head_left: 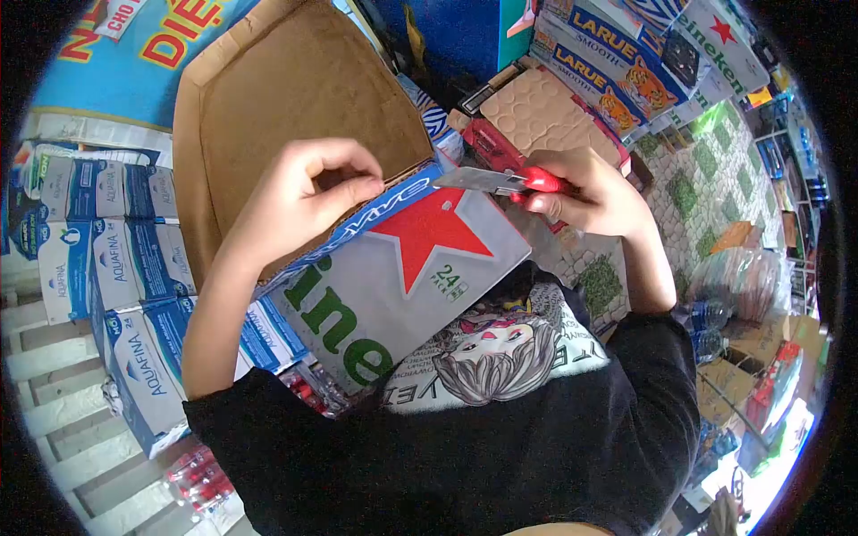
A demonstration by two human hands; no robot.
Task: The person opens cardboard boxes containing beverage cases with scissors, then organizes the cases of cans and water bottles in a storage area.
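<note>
My right hand (594, 192) is closed around red-handled scissors (483, 180), their broad grey blades pointing left over a carton edge. My left hand (313, 192) is in a pinch at the near rim of an open brown cardboard box (304, 98); whether anything is between thumb and forefinger I cannot make out. Blue lettering runs along the outside of that rim. Directly below, against my shirt, lies a grey Heineken carton (357, 299) with a red star and green letters.
Stacked Aquafina cartons (143, 277) stand on the left, above white slats (71, 380). Larue cartons (617, 62) are piled at the back right, behind a brown dimpled cardboard sheet (550, 112). Patterned floor (706, 170) and bottles (710, 330) are on the right.
</note>
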